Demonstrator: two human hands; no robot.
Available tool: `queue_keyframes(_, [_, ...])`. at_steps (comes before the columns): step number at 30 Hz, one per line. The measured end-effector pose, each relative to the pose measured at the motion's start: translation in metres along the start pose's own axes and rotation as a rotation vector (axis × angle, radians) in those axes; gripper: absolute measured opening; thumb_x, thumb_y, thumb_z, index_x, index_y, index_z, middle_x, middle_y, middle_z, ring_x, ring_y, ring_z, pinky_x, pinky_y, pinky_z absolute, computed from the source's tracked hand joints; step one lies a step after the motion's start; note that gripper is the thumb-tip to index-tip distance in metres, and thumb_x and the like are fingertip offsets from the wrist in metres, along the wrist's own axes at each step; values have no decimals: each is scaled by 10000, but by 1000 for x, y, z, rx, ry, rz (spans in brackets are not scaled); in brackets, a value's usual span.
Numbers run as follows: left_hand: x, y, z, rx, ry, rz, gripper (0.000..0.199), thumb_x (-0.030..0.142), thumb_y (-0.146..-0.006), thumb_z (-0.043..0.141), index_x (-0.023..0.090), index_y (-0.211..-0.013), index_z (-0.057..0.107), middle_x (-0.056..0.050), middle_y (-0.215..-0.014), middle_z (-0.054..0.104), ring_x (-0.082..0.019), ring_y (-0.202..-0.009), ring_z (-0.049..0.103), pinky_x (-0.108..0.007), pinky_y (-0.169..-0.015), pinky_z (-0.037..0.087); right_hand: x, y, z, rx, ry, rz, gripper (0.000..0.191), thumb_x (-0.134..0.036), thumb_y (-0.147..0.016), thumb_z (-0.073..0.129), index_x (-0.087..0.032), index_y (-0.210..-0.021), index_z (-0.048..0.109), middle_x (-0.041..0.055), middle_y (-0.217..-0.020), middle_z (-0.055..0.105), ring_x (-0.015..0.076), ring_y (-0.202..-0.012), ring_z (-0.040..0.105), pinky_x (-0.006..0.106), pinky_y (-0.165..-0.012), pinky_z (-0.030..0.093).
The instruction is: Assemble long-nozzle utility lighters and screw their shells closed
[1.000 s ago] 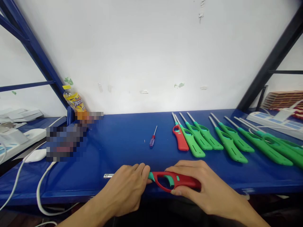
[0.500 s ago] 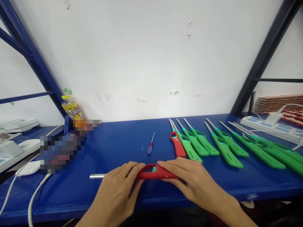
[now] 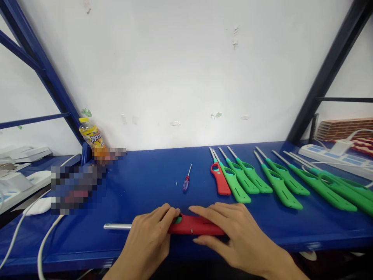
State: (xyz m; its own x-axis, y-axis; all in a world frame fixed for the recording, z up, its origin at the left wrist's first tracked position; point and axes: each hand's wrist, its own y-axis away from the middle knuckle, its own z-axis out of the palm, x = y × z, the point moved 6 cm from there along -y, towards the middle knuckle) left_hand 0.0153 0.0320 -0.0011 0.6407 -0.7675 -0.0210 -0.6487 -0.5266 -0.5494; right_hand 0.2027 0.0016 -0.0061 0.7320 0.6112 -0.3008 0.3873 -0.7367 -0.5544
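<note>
A red long-necked gas lighter (image 3: 198, 225) lies sideways near the table's front edge, its silver tube pointing left. My left hand (image 3: 153, 233) is closed around the lighter's neck, beside the trigger loop. Round the handle end is my right hand (image 3: 233, 233), fingers along the top and thumb below. The thumb looks slightly apart from the handle, and the handle's end is hidden by this hand. Beyond my hands lies a small screwdriver (image 3: 185, 184) with a purple, see-through handle. A tiny pin-like piece (image 3: 176, 184) rests left of it.
Another red lighter (image 3: 220, 182) and several green lighters (image 3: 237, 190) lie on the blue table (image 3: 145, 175) at the right. Behind them is a white power strip (image 3: 320, 153). On the left stand a drink bottle (image 3: 93, 134), a blurred-out patch, and white cables (image 3: 48, 241).
The red lighter and both hands have come slightly nearer to me. The lighter has rolled a little, and my right thumb has moved away from its handle.
</note>
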Motion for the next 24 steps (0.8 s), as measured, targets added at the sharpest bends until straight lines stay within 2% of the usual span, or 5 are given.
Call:
queue_keyframes(5, [-7,4,8,-90,83,-112,358,24,-936,421,254,-1144,600,-12,-938,706,-226,-755,730,-341,-625,553,8,2,5,-66,-45,43,383,-531,-1041,595,-363,-1383,639,-14,-1215,780,209,-1070,757,323,-843,514])
queue_keyframes(8, [-6,6,8,-76,121,-103,281,130,-1001,486,248,-1229,601,-42,-1034,715,-246,-850,731,-370,-701,582,9,1,8,-89,-53,34,386,-531,-1057,561,-337,-1379,644,4,-1209,783,214,-1046,761,323,-813,507])
queue_keyframes(11, [-1,5,7,-74,135,-49,320,244,-1060,528,254,-1379,554,-73,-1169,706,-264,-977,714,-418,-829,596,10,-1,11,-142,-46,58,408,-549,-1067,524,-337,-1400,629,16,-1227,772,227,-1062,749,332,-805,506])
queue_keyframes(17, [0,2,9,-165,168,-77,417,168,-1084,474,298,-1479,500,-66,-1258,685,-260,-1030,664,-460,-914,570,17,-7,11,-222,-96,217,410,-579,-1017,611,-388,-1379,631,-6,-1236,722,241,-1110,697,393,-956,506])
queue_keyframes(24, [-14,9,14,-98,299,-230,404,174,-1062,532,373,-1414,527,-28,-1356,616,-255,-1182,610,-456,-1023,545,18,-11,7,-217,-195,274,373,-471,-993,696,-433,-1352,602,-58,-1253,693,204,-1083,694,362,-982,508])
